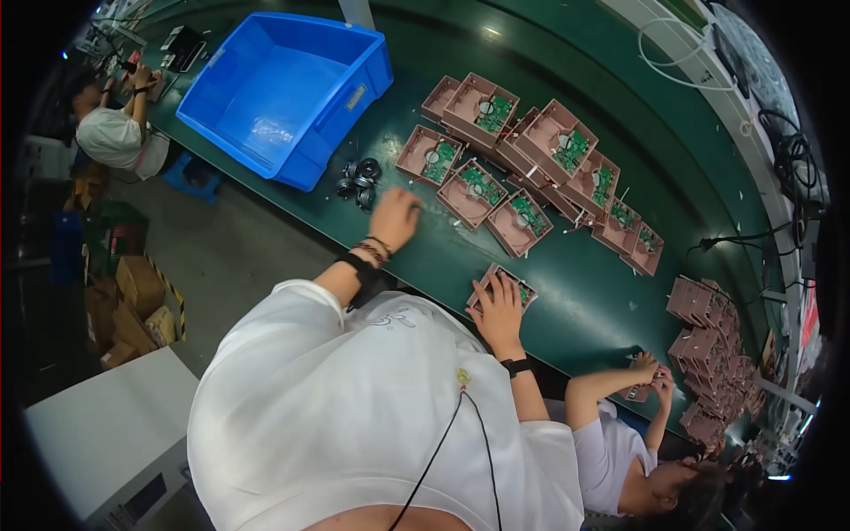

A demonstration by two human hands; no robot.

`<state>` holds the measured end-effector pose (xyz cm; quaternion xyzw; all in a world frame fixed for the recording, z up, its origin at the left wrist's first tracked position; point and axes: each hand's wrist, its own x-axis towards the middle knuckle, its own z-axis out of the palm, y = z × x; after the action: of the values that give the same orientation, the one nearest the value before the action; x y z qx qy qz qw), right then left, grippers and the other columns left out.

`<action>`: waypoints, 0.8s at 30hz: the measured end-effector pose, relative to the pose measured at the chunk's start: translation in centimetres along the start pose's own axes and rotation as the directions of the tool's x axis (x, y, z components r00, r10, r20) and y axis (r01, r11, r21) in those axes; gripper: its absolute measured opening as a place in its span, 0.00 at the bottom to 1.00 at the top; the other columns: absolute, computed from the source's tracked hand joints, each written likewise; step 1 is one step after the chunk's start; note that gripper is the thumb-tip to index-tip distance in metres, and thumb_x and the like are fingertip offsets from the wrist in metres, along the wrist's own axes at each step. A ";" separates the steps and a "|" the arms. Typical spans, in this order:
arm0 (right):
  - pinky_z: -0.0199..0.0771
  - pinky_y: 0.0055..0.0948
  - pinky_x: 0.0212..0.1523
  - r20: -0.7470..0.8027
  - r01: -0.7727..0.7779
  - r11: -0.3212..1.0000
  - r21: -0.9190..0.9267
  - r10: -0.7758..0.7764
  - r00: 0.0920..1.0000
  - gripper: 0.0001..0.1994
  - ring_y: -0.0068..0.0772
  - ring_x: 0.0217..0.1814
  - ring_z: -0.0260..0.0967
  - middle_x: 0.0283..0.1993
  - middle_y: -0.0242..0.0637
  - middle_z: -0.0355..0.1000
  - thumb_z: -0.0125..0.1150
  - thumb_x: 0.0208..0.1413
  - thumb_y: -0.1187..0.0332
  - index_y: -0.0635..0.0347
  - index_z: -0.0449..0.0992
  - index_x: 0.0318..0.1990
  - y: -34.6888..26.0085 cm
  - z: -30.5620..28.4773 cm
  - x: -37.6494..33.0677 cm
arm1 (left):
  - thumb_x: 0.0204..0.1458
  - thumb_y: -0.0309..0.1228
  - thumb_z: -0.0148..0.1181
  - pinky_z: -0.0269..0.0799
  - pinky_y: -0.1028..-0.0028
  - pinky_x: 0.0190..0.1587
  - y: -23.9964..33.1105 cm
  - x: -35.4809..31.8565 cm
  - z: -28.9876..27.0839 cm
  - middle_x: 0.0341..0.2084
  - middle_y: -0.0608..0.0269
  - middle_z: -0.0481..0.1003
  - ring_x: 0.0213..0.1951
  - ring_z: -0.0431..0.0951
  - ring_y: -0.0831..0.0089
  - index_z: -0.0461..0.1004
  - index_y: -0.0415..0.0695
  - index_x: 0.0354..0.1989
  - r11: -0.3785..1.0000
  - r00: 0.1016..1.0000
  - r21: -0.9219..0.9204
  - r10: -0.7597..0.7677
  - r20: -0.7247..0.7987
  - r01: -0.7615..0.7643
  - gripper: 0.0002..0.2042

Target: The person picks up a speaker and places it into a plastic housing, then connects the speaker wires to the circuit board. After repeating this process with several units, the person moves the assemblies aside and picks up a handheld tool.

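Pink housing [527, 295] under spread right grip [500, 313], left grip [395, 219] unclear, green table [584, 305], grey floor [217, 252]

Even, cool light left pale sheen on the green table [575, 310] and 1 glare patch inside the blue bin [328, 133]. A small bluish-white light [779, 478] shone at lower right. The left background was dim. Fisheye distortion curved straight edges, black filled the corners, and the left hand [395, 218] looked slightly soft.
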<state>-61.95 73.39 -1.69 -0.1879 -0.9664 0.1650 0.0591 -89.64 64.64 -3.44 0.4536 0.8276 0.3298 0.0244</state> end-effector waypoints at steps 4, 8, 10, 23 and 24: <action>0.39 0.53 0.64 -0.009 -0.185 0.965 -0.183 0.187 0.982 0.23 0.46 0.65 0.47 0.58 0.40 0.58 0.61 0.40 0.58 0.55 0.69 0.47 3.7 -0.1 -1.2 | 0.39 0.28 0.61 0.65 0.61 0.42 -5.3 -0.6 -3.2 0.35 0.51 0.66 0.39 0.68 0.52 0.67 0.43 0.38 0.938 0.967 0.262 -0.182 -0.179 0.225 0.15; 0.37 0.57 0.63 -0.173 -0.350 0.680 -0.645 0.316 0.933 0.24 0.46 0.66 0.46 0.58 0.40 0.58 0.62 0.40 0.62 0.54 0.69 0.48 11.2 -3.6 -2.7 | 0.40 0.31 0.63 0.68 0.59 0.39 -6.4 -1.2 -3.4 0.37 0.50 0.64 0.39 0.69 0.49 0.64 0.42 0.40 0.911 0.929 0.200 -0.333 -0.160 0.361 0.19; 0.39 0.55 0.62 -0.225 -0.426 0.671 -0.607 0.369 0.902 0.23 0.46 0.66 0.46 0.59 0.41 0.57 0.61 0.41 0.62 0.54 0.69 0.48 11.5 -6.3 -1.7 | 0.40 0.31 0.63 0.68 0.59 0.38 -6.4 -1.2 -3.2 0.38 0.49 0.63 0.39 0.69 0.48 0.63 0.41 0.41 0.904 0.913 0.142 -0.387 -0.131 0.404 0.20; 0.70 0.46 0.36 0.167 -0.839 0.511 0.188 0.825 0.540 0.19 0.53 0.34 0.72 0.30 0.49 0.73 0.45 0.54 0.57 0.60 0.60 0.47 7.6 2.2 8.1 | 0.44 0.30 0.61 0.71 0.69 0.34 -12.7 -1.0 -3.2 0.35 0.55 0.69 0.35 0.73 0.60 0.64 0.43 0.43 0.897 0.903 -0.103 -0.427 0.051 0.430 0.18; 0.70 0.46 0.36 0.175 -0.841 0.506 0.191 0.825 0.537 0.19 0.53 0.34 0.72 0.30 0.49 0.73 0.45 0.54 0.57 0.60 0.60 0.47 7.2 2.1 7.8 | 0.45 0.29 0.60 0.71 0.71 0.33 -13.6 -1.2 -3.5 0.34 0.57 0.70 0.33 0.73 0.64 0.64 0.43 0.43 0.821 0.861 -0.259 -0.486 0.149 0.508 0.17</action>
<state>-67.01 82.08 -5.73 -0.6146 -0.7287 0.3002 -0.0337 -100.11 56.86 -8.70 0.2260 0.8581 0.4118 0.2072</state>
